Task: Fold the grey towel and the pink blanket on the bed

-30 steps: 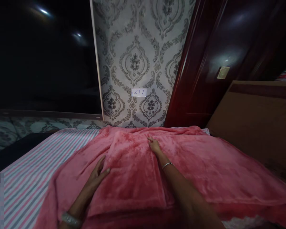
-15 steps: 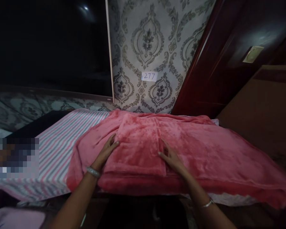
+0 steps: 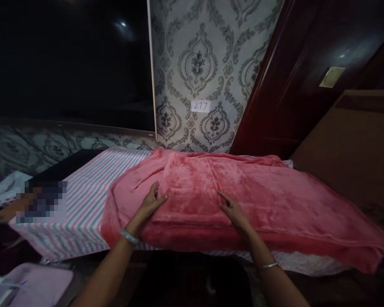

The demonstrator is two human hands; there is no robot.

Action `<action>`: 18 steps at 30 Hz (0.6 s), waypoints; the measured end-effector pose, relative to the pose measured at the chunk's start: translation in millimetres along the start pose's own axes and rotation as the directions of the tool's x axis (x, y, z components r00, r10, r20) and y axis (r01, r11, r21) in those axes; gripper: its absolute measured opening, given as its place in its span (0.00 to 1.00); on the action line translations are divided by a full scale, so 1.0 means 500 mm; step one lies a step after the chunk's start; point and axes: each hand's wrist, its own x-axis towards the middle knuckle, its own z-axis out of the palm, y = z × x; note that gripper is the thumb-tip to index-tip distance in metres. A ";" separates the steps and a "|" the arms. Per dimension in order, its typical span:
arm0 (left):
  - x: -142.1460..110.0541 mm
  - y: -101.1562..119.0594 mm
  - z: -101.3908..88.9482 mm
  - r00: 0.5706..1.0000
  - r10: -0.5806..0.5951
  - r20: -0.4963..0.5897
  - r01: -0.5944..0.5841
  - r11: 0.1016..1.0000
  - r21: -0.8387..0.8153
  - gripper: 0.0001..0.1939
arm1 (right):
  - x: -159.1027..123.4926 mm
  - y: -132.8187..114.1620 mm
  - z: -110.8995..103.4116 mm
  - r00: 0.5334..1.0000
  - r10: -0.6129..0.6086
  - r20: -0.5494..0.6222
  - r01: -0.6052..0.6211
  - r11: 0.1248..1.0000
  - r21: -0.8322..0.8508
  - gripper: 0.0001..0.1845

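Note:
A plush pink-red blanket (image 3: pixel 291 200) lies spread over a long surface in front of me. Near its middle is a folded rectangular section (image 3: pixel 188 192), with a straight front edge. At the left side of that section rests my left hand (image 3: pixel 151 204), open, thumb and fingers apart; a bangle circles its wrist. Across from it, my right hand (image 3: pixel 233 209) touches the section's right edge, fingers spread and open, with a thin bracelet on that wrist. Neither hand visibly grips the cloth, though some fingertips are hidden in the plush.
A striped cloth (image 3: pixel 80 192) covers the surface to the left. Behind stands a large dark television (image 3: pixel 70 64) beside patterned wallpaper with a "277" paper label (image 3: pixel 200 106). A dark red door (image 3: pixel 294 85) and a brown panel (image 3: pixel 348 140) are at right. A pink-topped seat (image 3: pixel 41 281) stands at lower left.
The view has shifted slightly. Both hands stay at the sides of the folded section; the right hand now sits over its front right corner, which showed uncovered before.

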 end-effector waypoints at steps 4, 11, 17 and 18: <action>-0.025 -0.007 0.002 1.000 0.001 0.027 -0.001 1.000 -0.012 0.55 | -0.017 0.002 0.000 0.999 -0.040 -0.002 0.040 0.996 0.083 0.34; -0.056 -0.001 0.004 1.000 -0.020 -0.009 0.019 0.996 -0.091 0.47 | -0.024 -0.003 -0.002 0.999 -0.039 0.034 0.032 0.983 0.181 0.33; -0.077 0.016 0.001 0.998 -0.041 0.043 0.045 0.993 -0.110 0.51 | -0.035 -0.025 -0.005 0.999 -0.023 0.029 0.019 0.990 0.141 0.36; -0.077 0.015 0.000 0.998 -0.028 0.050 0.033 0.996 -0.089 0.53 | -0.036 -0.027 -0.005 0.999 -0.023 0.032 0.019 0.991 0.134 0.36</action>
